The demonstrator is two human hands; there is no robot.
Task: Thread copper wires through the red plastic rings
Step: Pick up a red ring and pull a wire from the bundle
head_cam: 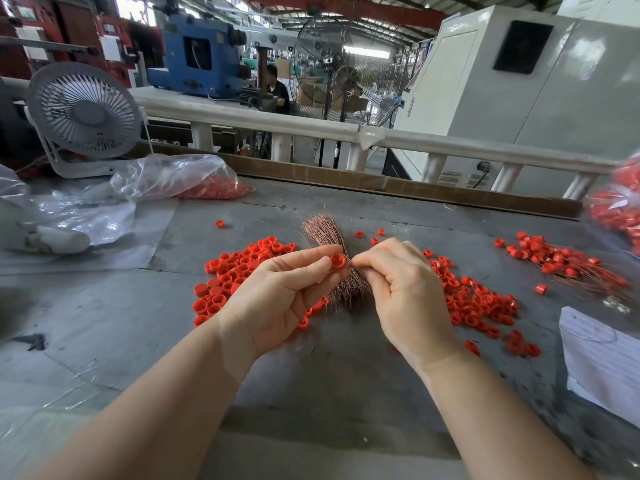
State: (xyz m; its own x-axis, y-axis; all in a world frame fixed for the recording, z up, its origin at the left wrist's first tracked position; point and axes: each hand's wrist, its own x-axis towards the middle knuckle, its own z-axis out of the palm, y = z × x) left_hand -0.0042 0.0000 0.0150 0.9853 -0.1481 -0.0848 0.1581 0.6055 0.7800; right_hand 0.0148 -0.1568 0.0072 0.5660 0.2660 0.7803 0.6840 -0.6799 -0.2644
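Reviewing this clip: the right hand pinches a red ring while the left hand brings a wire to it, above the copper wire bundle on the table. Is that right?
Not quite: the hands are swapped. The head view shows the left hand pinching the red ring, while the right hand brings its pinched fingertips, presumably holding a wire too thin to see, to it. Both are above the copper wire bundle on the table.

Both bare forearms reached forward, hands nearly meeting at centre. The left hand [277, 292], palm turned up, closed a thumb-and-forefinger grip. The right hand [403, 282], fingers curled inward, pinched at its fingertips [356, 261].
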